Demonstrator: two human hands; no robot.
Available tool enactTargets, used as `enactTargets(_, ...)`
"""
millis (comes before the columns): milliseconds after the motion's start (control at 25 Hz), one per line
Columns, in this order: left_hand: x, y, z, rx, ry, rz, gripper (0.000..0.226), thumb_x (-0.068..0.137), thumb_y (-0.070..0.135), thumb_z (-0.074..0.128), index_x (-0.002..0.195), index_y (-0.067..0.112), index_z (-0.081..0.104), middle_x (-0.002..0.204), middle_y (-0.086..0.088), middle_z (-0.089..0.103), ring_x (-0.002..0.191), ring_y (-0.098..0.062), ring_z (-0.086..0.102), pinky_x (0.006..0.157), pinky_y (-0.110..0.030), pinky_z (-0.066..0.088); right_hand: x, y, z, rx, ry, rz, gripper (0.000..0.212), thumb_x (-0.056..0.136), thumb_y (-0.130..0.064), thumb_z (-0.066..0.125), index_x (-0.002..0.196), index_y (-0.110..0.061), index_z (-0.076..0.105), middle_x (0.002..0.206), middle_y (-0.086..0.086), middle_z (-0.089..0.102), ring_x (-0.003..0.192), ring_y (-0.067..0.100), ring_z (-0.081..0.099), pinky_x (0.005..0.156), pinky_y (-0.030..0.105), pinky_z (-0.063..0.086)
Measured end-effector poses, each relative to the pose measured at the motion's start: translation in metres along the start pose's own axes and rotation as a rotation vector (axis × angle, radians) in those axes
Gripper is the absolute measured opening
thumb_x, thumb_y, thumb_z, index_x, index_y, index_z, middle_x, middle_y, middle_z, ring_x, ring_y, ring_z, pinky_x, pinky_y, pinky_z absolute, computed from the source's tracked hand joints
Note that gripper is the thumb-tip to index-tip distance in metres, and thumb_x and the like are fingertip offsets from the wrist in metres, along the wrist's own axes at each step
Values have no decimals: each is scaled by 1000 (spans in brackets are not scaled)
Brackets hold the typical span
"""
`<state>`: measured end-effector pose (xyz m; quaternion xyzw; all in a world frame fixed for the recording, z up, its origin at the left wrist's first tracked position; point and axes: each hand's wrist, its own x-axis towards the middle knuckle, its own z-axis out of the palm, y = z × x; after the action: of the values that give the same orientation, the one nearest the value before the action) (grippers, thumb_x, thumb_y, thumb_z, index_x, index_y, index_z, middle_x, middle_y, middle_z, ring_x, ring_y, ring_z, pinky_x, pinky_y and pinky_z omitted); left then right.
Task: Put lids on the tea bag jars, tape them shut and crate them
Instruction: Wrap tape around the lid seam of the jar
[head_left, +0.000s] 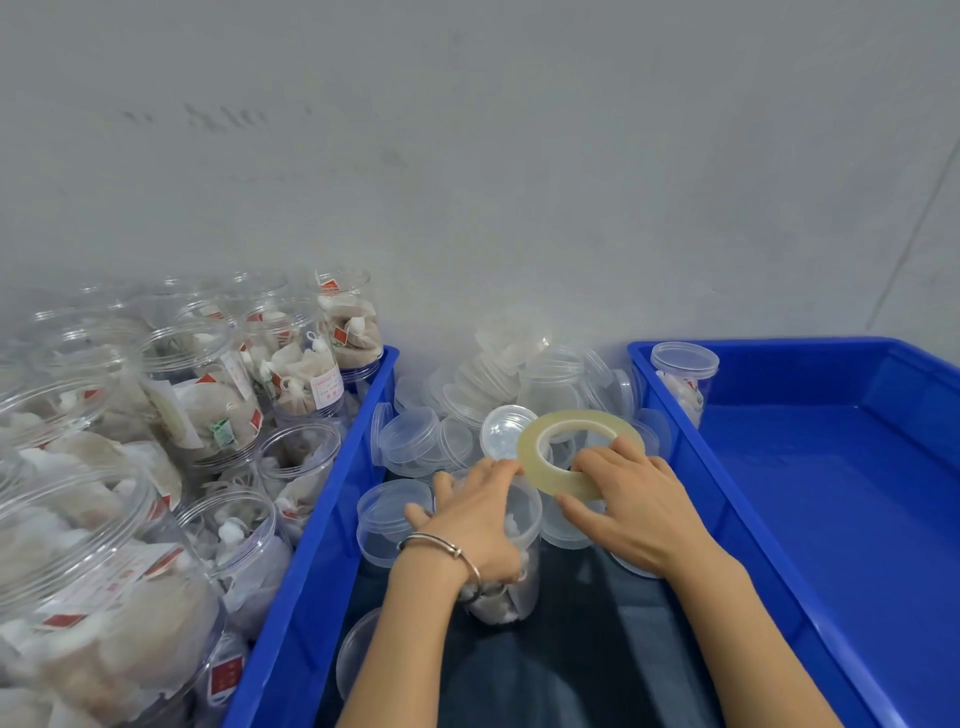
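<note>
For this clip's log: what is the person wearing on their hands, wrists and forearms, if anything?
Both forearms are bare, with no sleeves in view, and neither hand is gloved. The left hand has a thin silver metal bangle round its wrist, with a small clasp or bead on it. The right hand and its wrist carry nothing that shows: no ring, watch or band is visible.

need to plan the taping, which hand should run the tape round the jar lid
Right. The right hand already grips the tape roll at the jar, while the left hand holds that jar.
</note>
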<state>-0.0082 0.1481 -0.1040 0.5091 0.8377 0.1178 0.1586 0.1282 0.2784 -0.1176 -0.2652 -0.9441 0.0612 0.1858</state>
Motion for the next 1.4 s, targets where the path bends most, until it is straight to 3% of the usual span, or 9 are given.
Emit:
enactTargets(80, 2, 5, 3, -18, -11, -15, 82, 77, 18, 63, 140, 35, 14, 149, 10, 16, 131, -25, 18, 93, -43, 26, 3, -4, 1, -15, 0, 14, 32, 90, -54, 42, 97, -24, 51, 93, -16, 43, 100, 7, 35, 87, 33, 35)
enactTargets(200, 2, 8, 7, -196, 32, -45, 73, 80, 48, 64, 138, 36, 22, 146, 15, 20, 135, -17, 14, 88, -39, 19, 5, -7, 3, -35, -34, 19, 31, 92, -53, 41, 101, -25, 51, 96, -16, 42, 106, 9, 36, 90, 35, 36)
enactTargets(280, 2, 13, 13, -273, 161, -103, 59, 83, 59, 55, 132, 39, 31, 144, 18, 27, 133, -14, 18, 86, -40, 17, 5, -8, 5, -29, -46, 25, 31, 92, -53, 40, 101, -26, 51, 96, -16, 43, 107, 8, 36, 89, 35, 37)
enactTargets(400, 2, 23, 29, -222, 390, -173, 44, 84, 58, 50, 123, 41, 39, 137, 21, 38, 127, -13, 27, 90, -42, 25, 2, -8, 7, -9, -40, 45, 30, 92, -54, 40, 99, -26, 50, 95, -15, 45, 101, 7, 34, 87, 34, 37)
enactTargets(520, 4, 26, 37, -144, 506, -199, 45, 81, 65, 48, 120, 42, 42, 132, 23, 43, 123, -13, 33, 96, -42, 26, -2, -5, 8, -2, -41, 79, 32, 93, -55, 38, 97, -26, 50, 94, -18, 45, 97, 5, 31, 86, 33, 37)
enactTargets(720, 3, 19, 40, -78, 535, -141, 59, 73, 79, 45, 119, 41, 43, 128, 25, 46, 120, -13, 36, 99, -40, 32, -13, 3, 10, 59, -65, 181, 29, 92, -57, 41, 98, -30, 50, 99, -20, 49, 109, 9, 37, 84, 32, 35)
enactTargets(960, 1, 20, 38, -113, 516, -131, 48, 82, 67, 50, 121, 41, 43, 132, 23, 46, 121, -14, 36, 97, -41, 33, -6, -6, 10, 5, -61, 184, 31, 92, -56, 40, 98, -28, 51, 100, -17, 50, 110, 11, 37, 89, 36, 35)
enactTargets(1200, 7, 39, 29, 8, 330, -209, 37, 96, 47, 40, 127, 28, 36, 138, 11, 42, 136, -35, 23, 103, -64, 23, -7, -6, 13, 23, -16, 186, 31, 92, -57, 40, 96, -28, 51, 97, -16, 51, 104, 10, 39, 89, 36, 37)
enactTargets(1400, 4, 37, 42, 21, 494, -185, 39, 93, 48, 40, 125, 27, 40, 134, 13, 47, 133, -31, 28, 105, -48, 27, -6, -10, 18, 37, 26, 155, 29, 91, -54, 40, 88, -27, 50, 90, -16, 50, 95, 7, 36, 85, 34, 37)
